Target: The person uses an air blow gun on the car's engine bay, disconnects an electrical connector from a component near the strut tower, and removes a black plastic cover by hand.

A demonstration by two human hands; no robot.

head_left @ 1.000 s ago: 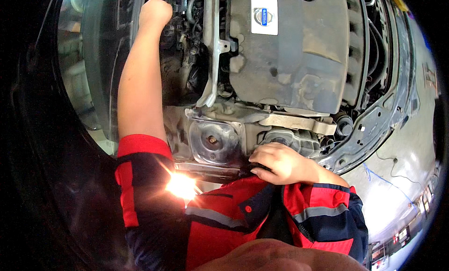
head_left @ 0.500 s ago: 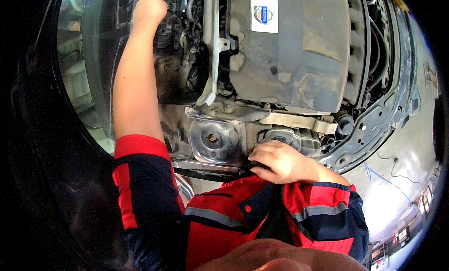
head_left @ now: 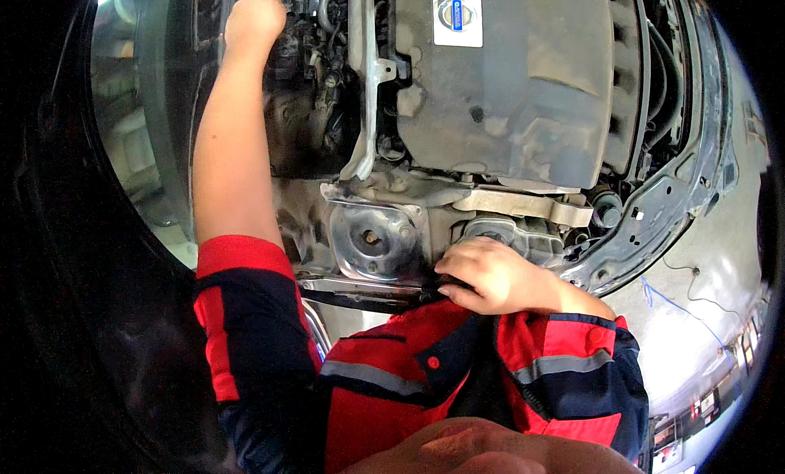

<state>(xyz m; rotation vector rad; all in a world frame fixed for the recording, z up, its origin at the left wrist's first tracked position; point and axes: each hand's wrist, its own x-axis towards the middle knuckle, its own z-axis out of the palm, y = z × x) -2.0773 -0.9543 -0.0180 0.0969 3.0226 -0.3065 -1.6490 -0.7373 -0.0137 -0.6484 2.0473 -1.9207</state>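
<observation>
My left arm stretches far forward over the engine bay, and my left hand [head_left: 256,22] is closed in a fist at the base of the windshield. Its fingers are turned away, so what they hold, if anything, is hidden. Close to my body, my right hand [head_left: 489,275] is bent round the car's fender edge [head_left: 360,292], fingers curled and thumb below. Just left of that hand sits the round metal strut mount [head_left: 372,239]. A grey reservoir lid [head_left: 500,229] lies partly behind the knuckles.
A large dusty grey engine cover [head_left: 507,106] fills the middle. A metal crossbar [head_left: 364,90] runs beside it, and a pale bracket [head_left: 523,206] lies near my right hand. At left is the windshield [head_left: 135,139]. A blue cord [head_left: 687,317] lies on the floor at right.
The whole view has shifted slightly, with the engine bay a little higher in the picture. Both hands keep their places on the car.
</observation>
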